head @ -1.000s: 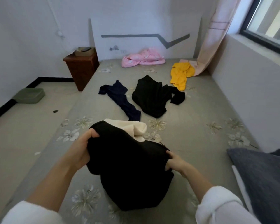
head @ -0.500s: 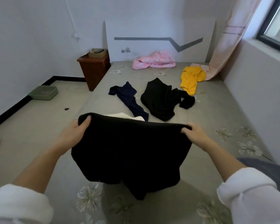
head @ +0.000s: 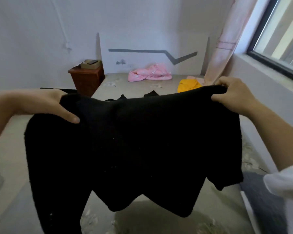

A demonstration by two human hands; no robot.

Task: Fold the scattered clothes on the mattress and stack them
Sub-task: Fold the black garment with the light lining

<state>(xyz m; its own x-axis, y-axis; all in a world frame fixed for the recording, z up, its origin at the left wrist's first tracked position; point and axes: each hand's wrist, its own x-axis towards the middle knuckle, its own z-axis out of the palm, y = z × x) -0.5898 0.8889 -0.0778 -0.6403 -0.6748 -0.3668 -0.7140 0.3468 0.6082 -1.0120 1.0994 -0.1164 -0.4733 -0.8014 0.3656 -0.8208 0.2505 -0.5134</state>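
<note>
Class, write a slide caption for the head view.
Left hand and right hand hold a black garment spread above the mattress.

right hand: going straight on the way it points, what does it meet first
The right hand, gripping the black garment, points forward-left. The way looks free up to the headboard panel. The yellow garment probably lies below that line, but depth is unclear.
</note>
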